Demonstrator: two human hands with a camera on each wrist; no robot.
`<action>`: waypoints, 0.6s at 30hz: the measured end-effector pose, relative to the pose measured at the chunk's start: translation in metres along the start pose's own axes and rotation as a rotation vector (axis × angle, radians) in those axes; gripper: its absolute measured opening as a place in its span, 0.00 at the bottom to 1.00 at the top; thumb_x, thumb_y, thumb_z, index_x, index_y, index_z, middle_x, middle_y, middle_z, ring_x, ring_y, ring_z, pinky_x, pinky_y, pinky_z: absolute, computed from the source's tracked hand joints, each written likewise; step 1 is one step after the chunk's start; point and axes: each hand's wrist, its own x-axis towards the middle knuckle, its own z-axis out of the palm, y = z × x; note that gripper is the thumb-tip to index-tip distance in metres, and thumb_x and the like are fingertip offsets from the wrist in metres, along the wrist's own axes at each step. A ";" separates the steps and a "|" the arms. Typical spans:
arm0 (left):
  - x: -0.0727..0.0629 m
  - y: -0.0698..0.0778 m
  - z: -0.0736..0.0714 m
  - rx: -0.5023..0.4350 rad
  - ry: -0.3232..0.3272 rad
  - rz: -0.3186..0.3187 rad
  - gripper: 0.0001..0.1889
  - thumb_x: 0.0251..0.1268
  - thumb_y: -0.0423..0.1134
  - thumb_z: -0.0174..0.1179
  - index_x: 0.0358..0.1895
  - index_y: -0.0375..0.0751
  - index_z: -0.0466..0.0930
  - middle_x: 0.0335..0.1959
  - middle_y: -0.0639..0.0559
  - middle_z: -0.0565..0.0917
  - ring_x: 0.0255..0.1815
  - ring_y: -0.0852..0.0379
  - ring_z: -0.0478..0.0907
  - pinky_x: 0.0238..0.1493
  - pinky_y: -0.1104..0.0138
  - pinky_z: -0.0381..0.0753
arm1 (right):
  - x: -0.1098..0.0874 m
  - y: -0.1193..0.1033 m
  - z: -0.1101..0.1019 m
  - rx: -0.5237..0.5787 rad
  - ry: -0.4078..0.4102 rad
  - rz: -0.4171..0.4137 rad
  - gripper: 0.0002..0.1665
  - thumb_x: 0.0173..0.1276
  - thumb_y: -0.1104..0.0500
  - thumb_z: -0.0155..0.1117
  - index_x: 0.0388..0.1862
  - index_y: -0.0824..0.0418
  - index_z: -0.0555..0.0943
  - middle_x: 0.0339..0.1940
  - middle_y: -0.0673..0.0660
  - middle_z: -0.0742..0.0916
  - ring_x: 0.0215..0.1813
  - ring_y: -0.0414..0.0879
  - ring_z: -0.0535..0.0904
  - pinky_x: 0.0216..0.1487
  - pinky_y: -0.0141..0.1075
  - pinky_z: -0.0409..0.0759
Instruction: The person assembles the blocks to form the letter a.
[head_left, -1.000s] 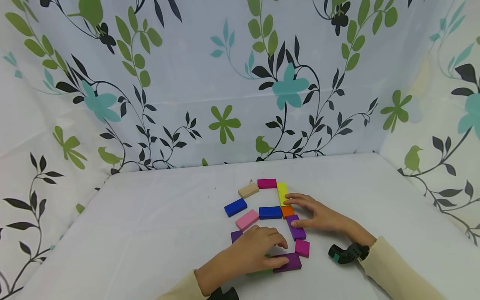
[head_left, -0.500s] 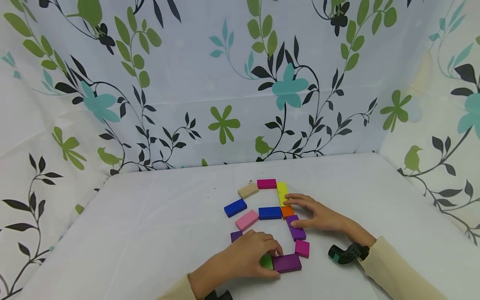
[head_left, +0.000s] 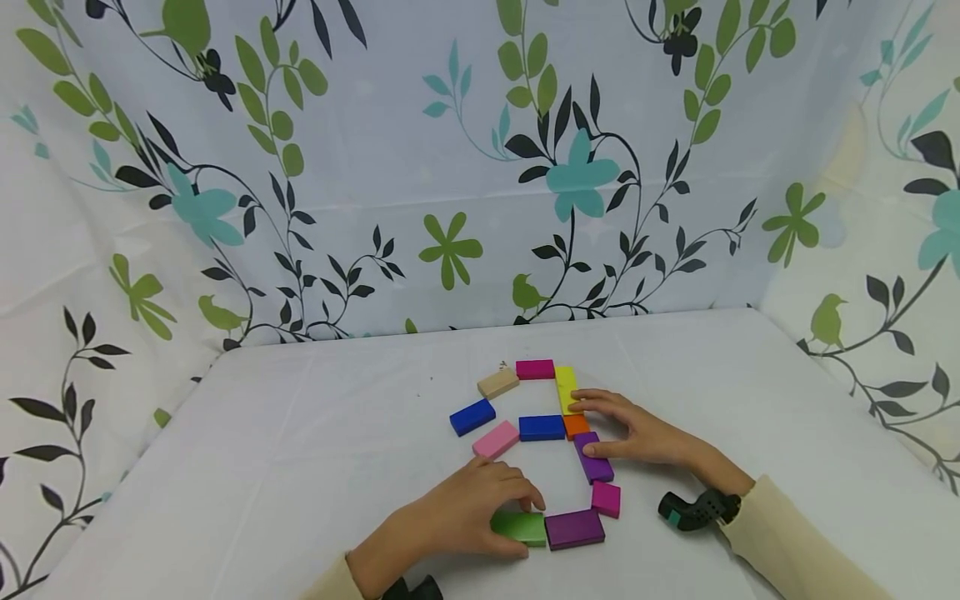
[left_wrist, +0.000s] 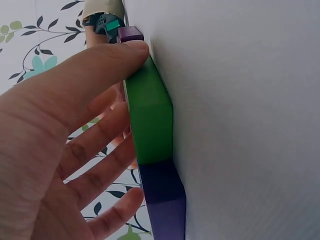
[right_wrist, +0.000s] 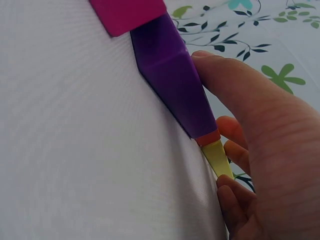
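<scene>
My left hand (head_left: pixel 468 507) straddles a green block (head_left: pixel 521 528), thumb on the near side and index finger on the far side. Beside that block's right end lies a dark purple block (head_left: pixel 574 530). Under the left hand another purple block (left_wrist: pixel 168 217) is hidden from the head view, but shows in the left wrist view, end to end with the green one. My right hand (head_left: pixel 641 429) rests its thumb against a violet block (head_left: pixel 594 458), and its fingertips touch a yellow block (head_left: pixel 566 390). An orange block (head_left: pixel 576 427) sits between those two.
Also in the block outline on the white table (head_left: pixel 315 442) are a magenta block (head_left: pixel 606 499), a blue block (head_left: pixel 542 428), a pink block (head_left: pixel 496 438), another blue block (head_left: pixel 472 417), a tan block (head_left: pixel 498 382) and a crimson block (head_left: pixel 535 369). A patterned curtain (head_left: pixel 465 183) stands behind.
My left hand has moved left, from the dark purple block to the green one, which now shows more fully. The right hand stays put. The left purple block has become covered.
</scene>
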 end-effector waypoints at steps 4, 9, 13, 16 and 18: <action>-0.002 -0.001 -0.001 -0.045 -0.004 0.029 0.17 0.60 0.49 0.68 0.52 0.54 0.80 0.43 0.66 0.80 0.49 0.71 0.73 0.57 0.64 0.70 | 0.000 0.000 0.000 0.001 -0.003 0.003 0.34 0.63 0.48 0.69 0.68 0.53 0.73 0.75 0.60 0.65 0.76 0.65 0.52 0.65 0.72 0.53; -0.003 -0.001 -0.001 -0.074 -0.023 0.025 0.17 0.61 0.48 0.68 0.52 0.53 0.80 0.43 0.66 0.80 0.50 0.71 0.73 0.59 0.63 0.69 | 0.000 0.000 0.000 0.007 -0.005 -0.001 0.34 0.63 0.49 0.69 0.68 0.53 0.72 0.75 0.60 0.64 0.76 0.65 0.52 0.65 0.72 0.52; -0.002 -0.001 0.000 -0.073 -0.019 0.024 0.17 0.62 0.50 0.66 0.52 0.54 0.80 0.43 0.66 0.80 0.49 0.71 0.73 0.59 0.62 0.69 | 0.000 0.000 0.000 0.003 0.001 -0.011 0.34 0.63 0.49 0.69 0.68 0.54 0.73 0.75 0.61 0.65 0.76 0.65 0.52 0.65 0.72 0.52; -0.001 -0.001 -0.001 -0.066 0.012 0.031 0.16 0.63 0.52 0.64 0.51 0.54 0.80 0.42 0.66 0.80 0.48 0.71 0.73 0.57 0.63 0.70 | -0.001 0.000 0.001 0.002 0.005 -0.018 0.34 0.63 0.50 0.69 0.68 0.54 0.73 0.75 0.61 0.65 0.76 0.65 0.52 0.65 0.72 0.52; -0.001 -0.002 -0.002 -0.077 0.035 0.029 0.15 0.64 0.52 0.63 0.51 0.53 0.81 0.42 0.65 0.81 0.48 0.71 0.74 0.57 0.64 0.70 | -0.001 0.000 0.001 0.003 0.008 -0.022 0.34 0.63 0.50 0.69 0.67 0.54 0.73 0.75 0.61 0.65 0.76 0.65 0.53 0.65 0.72 0.52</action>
